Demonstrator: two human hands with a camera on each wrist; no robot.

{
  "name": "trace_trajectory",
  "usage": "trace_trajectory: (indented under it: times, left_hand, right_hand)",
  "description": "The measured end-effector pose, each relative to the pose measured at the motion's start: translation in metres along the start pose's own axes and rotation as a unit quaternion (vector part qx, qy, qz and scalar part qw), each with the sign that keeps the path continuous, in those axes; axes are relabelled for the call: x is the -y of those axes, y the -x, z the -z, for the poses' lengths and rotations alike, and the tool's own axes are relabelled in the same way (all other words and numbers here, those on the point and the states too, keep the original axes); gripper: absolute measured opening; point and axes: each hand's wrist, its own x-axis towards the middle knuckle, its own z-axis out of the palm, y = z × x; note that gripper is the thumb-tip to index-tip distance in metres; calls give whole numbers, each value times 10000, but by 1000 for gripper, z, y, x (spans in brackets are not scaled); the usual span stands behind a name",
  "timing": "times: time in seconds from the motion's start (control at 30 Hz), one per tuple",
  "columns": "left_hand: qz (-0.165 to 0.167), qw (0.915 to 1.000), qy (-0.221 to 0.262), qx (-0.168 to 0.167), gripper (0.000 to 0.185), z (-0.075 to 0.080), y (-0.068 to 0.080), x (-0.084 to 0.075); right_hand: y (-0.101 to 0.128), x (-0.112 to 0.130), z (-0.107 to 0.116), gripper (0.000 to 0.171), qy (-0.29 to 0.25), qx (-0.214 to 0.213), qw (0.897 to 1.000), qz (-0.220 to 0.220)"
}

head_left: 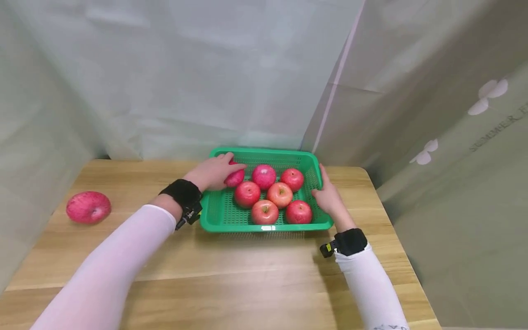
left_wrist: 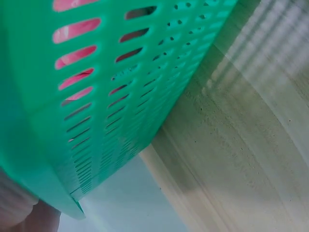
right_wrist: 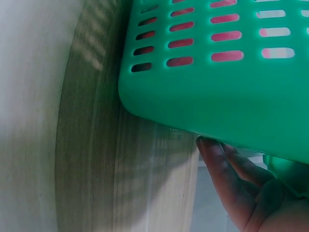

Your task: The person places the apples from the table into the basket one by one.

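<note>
Fingers of left hand curl over a red apple in green slotted plastic basket, frame centre; right hand flat against its side; wooden bench, curtained walls.

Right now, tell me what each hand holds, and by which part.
Left hand grips an apple from above, inside the basket. Right hand rests on the basket's right rim.

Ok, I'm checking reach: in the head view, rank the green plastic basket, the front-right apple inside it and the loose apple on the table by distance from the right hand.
1. Green plastic basket: touching the right hand.
2. Front-right apple: just inside.
3. Loose apple: far left.
</note>
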Motion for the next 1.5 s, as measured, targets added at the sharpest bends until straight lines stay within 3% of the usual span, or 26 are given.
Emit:
trace_trajectory:
  times: [0.3,0.47,0.73,1.07,1.23,1.5]
  left_hand:
    - [-204,9992,37,-333,68,-2,-1,3]
    - [-149,9998,-25,-144,71,-1,1,1]
    - [115,9991,364,181,81,-1,2,-2]
    - [92,9976,681,-52,80,-1,6,2]
    - [-155,9949,931,-351,74,-4,12,8]
    - [-502,9784,1464,-1368,73,-6,37,26]
  right_hand:
    - [0,1,2,92,5,-93,9999,77]
    - [-2,-1,1,92,1,-19,10000,73]
    - [-2,-2,0,92,-17,-21,10000,69]
    - [-1,-2,-1,91,-73,-27,10000,60]
    - [0,-3,0,91,-40,-6,10000,64]
    - [0,-3,1,92,-92,34,9999,86]
